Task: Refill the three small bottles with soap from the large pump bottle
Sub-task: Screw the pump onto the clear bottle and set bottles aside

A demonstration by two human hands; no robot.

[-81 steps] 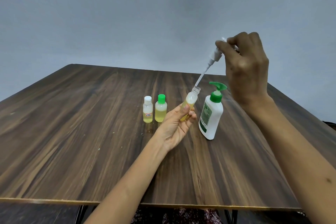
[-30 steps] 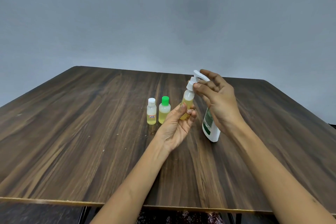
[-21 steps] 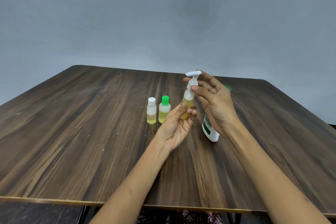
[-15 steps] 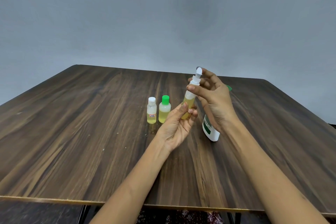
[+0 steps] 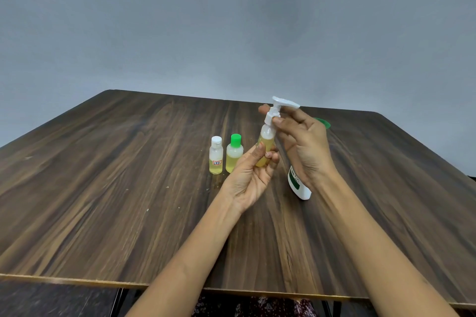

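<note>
My left hand (image 5: 248,175) grips a small clear bottle (image 5: 265,147) of yellow soap, tilted and lifted off the table. My right hand (image 5: 304,147) pinches the collar of its white pump top (image 5: 279,108), which sits in the bottle's neck. Two small bottles stand to the left on the table: one with a white cap (image 5: 215,155) and one with a green cap (image 5: 234,152), both holding yellow soap. The large white pump bottle (image 5: 297,184) with a green pump head (image 5: 323,123) stands behind my right hand, mostly hidden.
The dark wooden table (image 5: 103,188) reaches to a near edge at the bottom and a far edge against a plain grey wall. Patterned fabric (image 5: 247,306) shows below the near edge.
My right hand brought the white pump top with its long tube down into the small bottle and has been twisting it; the nozzle now points right. My left hand has kept the bottle steady.
</note>
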